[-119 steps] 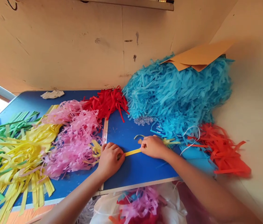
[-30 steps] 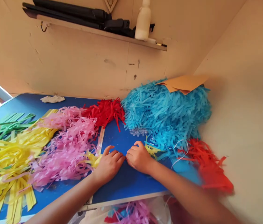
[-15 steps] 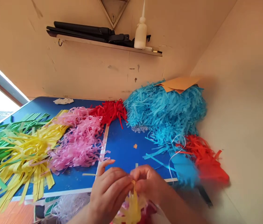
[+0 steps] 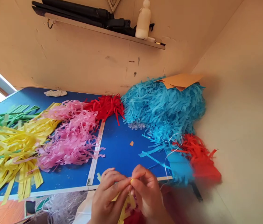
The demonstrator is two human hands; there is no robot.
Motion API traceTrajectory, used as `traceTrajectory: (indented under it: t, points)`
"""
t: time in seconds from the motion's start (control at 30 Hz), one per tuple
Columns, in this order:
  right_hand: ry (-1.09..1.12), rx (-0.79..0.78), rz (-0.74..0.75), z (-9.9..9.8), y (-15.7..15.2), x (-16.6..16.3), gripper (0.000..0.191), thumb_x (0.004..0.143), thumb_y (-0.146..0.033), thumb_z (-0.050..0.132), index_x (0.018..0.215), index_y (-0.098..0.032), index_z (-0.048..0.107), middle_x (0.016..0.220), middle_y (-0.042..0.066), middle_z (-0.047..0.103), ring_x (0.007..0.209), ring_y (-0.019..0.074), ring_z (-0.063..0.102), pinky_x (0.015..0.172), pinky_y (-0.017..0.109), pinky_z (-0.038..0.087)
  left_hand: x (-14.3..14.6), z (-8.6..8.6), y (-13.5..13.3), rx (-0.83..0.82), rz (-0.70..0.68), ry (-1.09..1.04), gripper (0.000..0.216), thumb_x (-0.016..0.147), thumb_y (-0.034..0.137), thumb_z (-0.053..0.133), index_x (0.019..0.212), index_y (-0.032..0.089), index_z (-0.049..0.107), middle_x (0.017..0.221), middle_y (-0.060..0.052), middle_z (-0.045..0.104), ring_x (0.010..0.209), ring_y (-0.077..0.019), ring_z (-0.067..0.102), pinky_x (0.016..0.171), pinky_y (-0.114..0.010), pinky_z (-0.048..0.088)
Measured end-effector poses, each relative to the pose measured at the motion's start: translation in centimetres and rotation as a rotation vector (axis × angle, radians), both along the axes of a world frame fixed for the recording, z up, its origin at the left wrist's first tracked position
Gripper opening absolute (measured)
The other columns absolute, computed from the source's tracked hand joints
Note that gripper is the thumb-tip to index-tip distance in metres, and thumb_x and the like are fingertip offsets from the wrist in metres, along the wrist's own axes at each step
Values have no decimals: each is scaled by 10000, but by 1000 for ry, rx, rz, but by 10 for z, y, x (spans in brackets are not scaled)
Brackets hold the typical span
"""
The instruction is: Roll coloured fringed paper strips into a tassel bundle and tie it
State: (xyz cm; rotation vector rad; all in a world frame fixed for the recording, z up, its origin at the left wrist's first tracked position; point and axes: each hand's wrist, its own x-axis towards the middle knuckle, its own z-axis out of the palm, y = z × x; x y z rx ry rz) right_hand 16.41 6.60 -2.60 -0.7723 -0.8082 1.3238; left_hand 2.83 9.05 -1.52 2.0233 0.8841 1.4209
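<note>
From where I stand, both hands are raised close together at the near edge of the blue table (image 4: 116,149); the left hand (image 4: 109,196) and the right hand (image 4: 148,193) meet at the fingertips, thumbs and forefingers pinched narrow on a bit of yellow paper (image 4: 132,180), some of which hangs down between the palms, partly hidden; past them a small brown scrap (image 4: 131,143) lies on the tabletop; to the left spread a pink heap (image 4: 72,137), a yellow heap (image 4: 26,146) and green strips (image 4: 16,115); a red bunch (image 4: 108,107) touches the big blue fringe pile (image 4: 164,105), which carries an orange sheet (image 4: 182,81); white string (image 4: 182,142) loops in front of it.
</note>
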Motion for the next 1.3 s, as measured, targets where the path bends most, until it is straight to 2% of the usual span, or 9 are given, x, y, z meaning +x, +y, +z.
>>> traceTrajectory:
  t: [0.1, 0.23, 0.37, 0.53, 0.67, 0.9, 1.03, 1.17, 1.3]
  points:
    - [-430, 85, -87, 6, 21, 22, 138, 852, -330, 718, 757, -234, 691, 739, -19, 612, 660, 126, 589, 634, 230, 477, -9, -1, 2, -131, 35, -59, 113, 887, 175, 646, 938, 250, 713, 847, 3, 727, 825, -151, 679, 916, -295, 488]
    - [-1580, -67, -200, 16, 98, 92, 281, 987, -240, 448, 936, -219, 723, 1014, 56, 692, 910, 177, 639, 829, 275, 486, -18, 9, -1, -688, 26, -290, 271, 923, 448, 590, 790, 221, 657, 643, 14, 634, 605, -135, 603, 613, -226, 506]
    - [-1852, -159, -26, 6, 169, 141, 221, 909, -146, 559, 990, -199, 758, 1097, 92, 697, 951, 221, 653, 818, 288, 462, -13, 8, 0, -911, -77, -236, 390, 856, 569, 628, 743, 197, 654, 610, 20, 557, 522, -103, 470, 482, -192, 387]
    - [-2029, -233, 96, -15, 186, 140, 194, 927, -142, 556, 988, -178, 736, 1071, 107, 698, 928, 219, 656, 771, 277, 442, -10, -12, 8, -929, -231, -104, 414, 886, 582, 567, 792, 192, 668, 693, -15, 613, 612, -128, 517, 548, -206, 419]
    - [-2075, -295, 76, -19, 186, 138, 269, 993, -177, 485, 1229, -147, 612, 1149, 119, 669, 1013, 232, 639, 836, 334, 472, -10, -17, 8, -981, -171, -154, 435, 865, 607, 581, 785, 186, 662, 690, -9, 605, 591, -115, 479, 544, -204, 395]
    - [-2023, -271, 88, -4, 197, 145, 130, 948, -190, 592, 1005, -138, 697, 1068, 108, 679, 955, 223, 650, 831, 341, 491, -4, -12, 7, -938, -217, -145, 461, 854, 614, 587, 751, 171, 658, 664, -8, 588, 580, -109, 470, 544, -203, 388]
    - [-1917, -137, -16, 19, 159, 127, 190, 962, -175, 535, 1079, -176, 685, 1167, 106, 658, 1046, 227, 627, 873, 312, 462, -8, -13, 12, -963, -132, -195, 472, 807, 629, 633, 748, 163, 675, 633, -4, 592, 550, -105, 480, 523, -201, 388]
    - [-1252, 27, 97, 16, 80, 81, 114, 925, -225, 590, 963, -220, 698, 866, 13, 705, 774, 159, 666, 729, 256, 512, -11, -13, 16, -956, -69, -178, 400, 776, 562, 693, 739, 164, 717, 605, -3, 617, 540, -114, 520, 519, -203, 411]
    - [-822, 78, 47, -11, 18, 37, 63, 873, -252, 705, 876, -258, 767, 885, 27, 721, 845, 178, 670, 773, 269, 523, -8, -14, 14, -811, -31, -100, 300, 819, 459, 676, 716, 185, 740, 660, -25, 688, 601, -146, 613, 554, -216, 465]
